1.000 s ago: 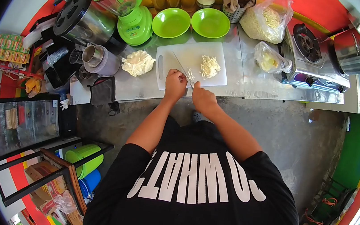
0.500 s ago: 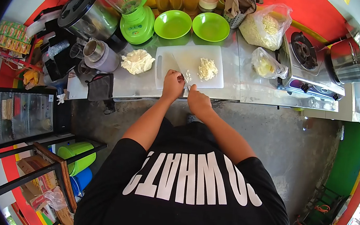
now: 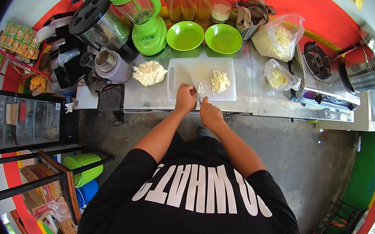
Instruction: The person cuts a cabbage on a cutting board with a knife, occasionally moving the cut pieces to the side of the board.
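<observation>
Head view: I see the right hand (image 3: 211, 114) gripping the knife (image 3: 193, 81), blade slanting over the white cutting board (image 3: 203, 64) on the counter (image 3: 246, 84). Left hand (image 3: 186, 98) curled beside the blade; can't tell what it holds. Pale chopped pile (image 3: 220, 82) sits board-right.

Below the white cutting board (image 3: 205, 65), a black T-shirt (image 3: 197, 228) reads “…O WHAT?” in white upside-down capitals.
</observation>
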`<action>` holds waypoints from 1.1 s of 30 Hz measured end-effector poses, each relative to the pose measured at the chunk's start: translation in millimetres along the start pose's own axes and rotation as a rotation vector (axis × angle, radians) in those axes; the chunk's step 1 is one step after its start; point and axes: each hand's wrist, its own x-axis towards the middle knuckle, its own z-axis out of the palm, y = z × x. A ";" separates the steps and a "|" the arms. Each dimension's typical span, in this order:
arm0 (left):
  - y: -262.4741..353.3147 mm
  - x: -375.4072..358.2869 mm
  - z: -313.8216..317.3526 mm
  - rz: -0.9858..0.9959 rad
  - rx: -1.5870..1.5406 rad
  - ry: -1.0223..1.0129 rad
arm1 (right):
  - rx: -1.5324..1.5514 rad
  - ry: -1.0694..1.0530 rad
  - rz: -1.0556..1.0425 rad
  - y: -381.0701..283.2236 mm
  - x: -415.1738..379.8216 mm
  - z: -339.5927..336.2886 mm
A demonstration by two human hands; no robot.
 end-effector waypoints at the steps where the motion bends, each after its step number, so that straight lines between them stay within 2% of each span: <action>1: 0.0 -0.1 0.5 0.001 -0.004 0.010 | 0.005 -0.001 -0.008 1.9 1.2 0.1; 8: 6.7 2.8 -7.1 0.030 0.044 -0.042 | 0.087 -0.087 -0.015 -3.2 11.6 -22.1; 10: 13.2 0.7 -13.9 0.144 0.277 -0.013 | 0.032 -0.113 -0.026 -5.5 3.6 -27.6; 11: 17.0 0.1 -16.6 0.142 0.276 -0.018 | 0.033 -0.117 -0.022 -6.2 0.0 -27.6; 13: 18.4 2.3 -18.1 -0.020 0.083 -0.091 | 0.042 -0.120 0.009 -9.2 -5.4 -26.7; 14: 19.9 4.0 -18.0 -0.021 0.082 -0.090 | 0.040 -0.120 0.009 -7.8 -4.7 -18.6; 16: 19.5 5.4 -16.3 -0.067 0.082 -0.120 | 0.016 -0.022 0.015 -6.0 -2.5 -2.6; 20: 18.6 2.2 -17.0 -0.074 0.056 -0.112 | 0.029 -0.028 -0.013 0.5 10.2 1.5; 22: 14.2 -0.2 -15.5 -0.013 0.048 -0.077 | 0.036 0.001 -0.070 7.0 13.2 1.4; 26: 13.5 -8.0 -23.6 0.142 0.166 -0.030 | 0.112 -0.014 -0.032 31.2 2.1 -3.7; 29: 21.7 -12.7 -35.3 0.133 0.246 -0.029 | 0.044 0.011 -0.018 56.9 -4.7 -1.7; 31: 13.0 -12.9 -31.6 0.023 0.108 -0.081 | 0.043 0.053 0.024 67.0 -2.9 -5.0; 33: 8.7 -10.9 -26.7 0.036 0.096 -0.077 | 0.093 0.097 0.005 72.3 -3.8 -7.3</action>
